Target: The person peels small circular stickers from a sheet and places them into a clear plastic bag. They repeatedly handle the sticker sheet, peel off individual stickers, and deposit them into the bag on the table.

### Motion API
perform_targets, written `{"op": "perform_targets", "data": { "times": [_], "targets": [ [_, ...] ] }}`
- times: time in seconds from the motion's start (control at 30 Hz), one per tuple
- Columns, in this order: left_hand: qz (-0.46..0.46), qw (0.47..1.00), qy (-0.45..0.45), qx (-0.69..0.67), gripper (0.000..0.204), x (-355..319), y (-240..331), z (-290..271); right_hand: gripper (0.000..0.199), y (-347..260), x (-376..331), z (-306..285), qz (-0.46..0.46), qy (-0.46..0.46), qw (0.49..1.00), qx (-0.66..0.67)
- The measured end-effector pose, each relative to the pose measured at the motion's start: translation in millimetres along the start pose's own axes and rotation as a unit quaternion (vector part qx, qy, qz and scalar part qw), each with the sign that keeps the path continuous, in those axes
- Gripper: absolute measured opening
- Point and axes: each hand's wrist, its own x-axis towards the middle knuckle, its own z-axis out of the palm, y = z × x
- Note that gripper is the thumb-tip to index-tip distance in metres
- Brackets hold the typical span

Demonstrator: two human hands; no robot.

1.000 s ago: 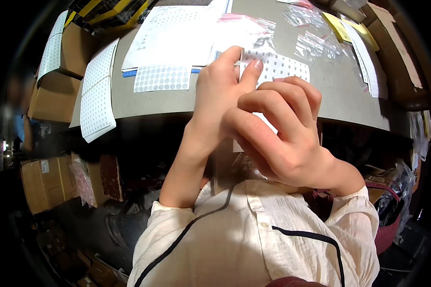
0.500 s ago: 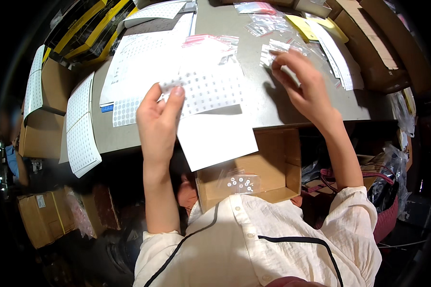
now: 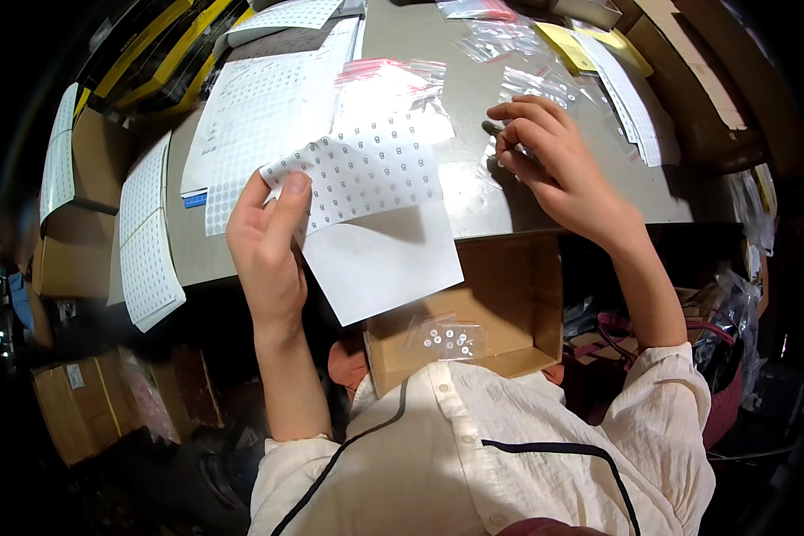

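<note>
A sheet of small round stickers (image 3: 357,174), partly peeled back from its white backing sheet (image 3: 380,259), sits at the centre of the frame, pinched at its left edge between the thumb and fingers of the person's left hand (image 3: 268,237). The sheet hangs over the near edge of a grey table (image 3: 473,192) and partly covers an open cardboard box (image 3: 500,295) below it.

To the right of centre, the right hand (image 3: 554,161) rests on the table with its fingers curled close together on a clear plastic bag (image 3: 531,89); whether the fingertips actually grip it cannot be told.

In the box, lower centre, lies a small clear bag of white beads (image 3: 447,338), just above the person's white shirt (image 3: 473,456).

Further sticker sheets (image 3: 259,116) spread over the table's upper left, with a red-topped clear bag (image 3: 389,80) beside them. At the left of the frame more dotted sheets (image 3: 143,237) hang over brown cartons (image 3: 85,259). Yellow paper (image 3: 567,45) and long white strips (image 3: 630,98) lie at the upper right, near a large cardboard carton (image 3: 706,98).
</note>
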Motion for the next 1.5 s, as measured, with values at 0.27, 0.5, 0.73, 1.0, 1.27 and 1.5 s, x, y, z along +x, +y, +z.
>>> {"op": "perform_targets", "data": {
  "times": [0.27, 0.5, 0.73, 1.0, 1.27, 1.5],
  "targets": [
    [0.021, 0.999, 0.002, -0.038, 0.036, 2.1, -5.9, -8.1, 0.021, -3.4, 10.0, 3.3, 0.022, -0.012, 0.986, -0.164],
    [0.008, 0.997, 0.008, -0.080, 0.032, 2.1, -7.3, -17.4, 0.054, -25.8, -0.9, -24.6, 0.091, -0.201, 0.975, -0.001],
    [0.003, 0.997, 0.015, -0.071, 0.034, 0.4, -4.7, -12.2, 0.047, 3.1, -3.6, -31.3, 0.101, 0.014, 0.991, -0.085],
    [-0.016, 0.998, -0.048, -0.024, 0.035, -9.3, 2.1, -19.5, 0.085, -14.0, -39.9, -6.7, 0.054, -0.157, 0.966, -0.196],
    [-0.095, 0.985, -0.138, 0.049, 0.027, -33.7, 18.9, 8.4, 0.071, -49.1, -54.8, -24.7, 0.020, -0.164, 0.980, -0.110],
    [-0.067, 0.980, -0.174, 0.067, 0.022, -48.4, 7.3, 34.8, 0.035, -64.9, -37.9, -22.0, 0.052, 0.029, 0.965, 0.255]
  ]
}}
